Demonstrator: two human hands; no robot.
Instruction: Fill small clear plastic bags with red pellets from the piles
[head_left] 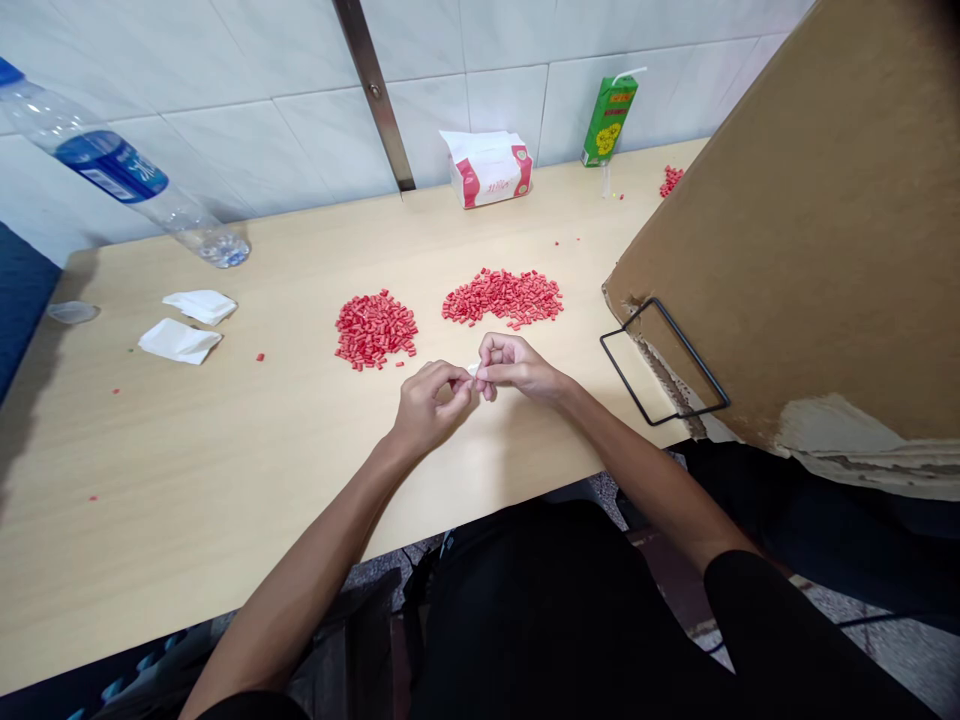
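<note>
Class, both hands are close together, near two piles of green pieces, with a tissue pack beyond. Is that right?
Not quite: the head view shows the pieces are red, not green. The left hand and right hand are close together near two piles, with the tissue pack beyond.

L hand point(433, 402) & R hand point(521, 370) v. close tog., both pinching.

Room on the table point(300, 460) beyond the left hand point(435, 405), slim gap between left pellet pile point(375, 328) and right pellet pile point(502, 297), cardboard panel point(810, 220) and black wire frame point(693, 350) barring the right, tissue pack point(491, 172) and drink carton point(610, 122) along the back
</note>
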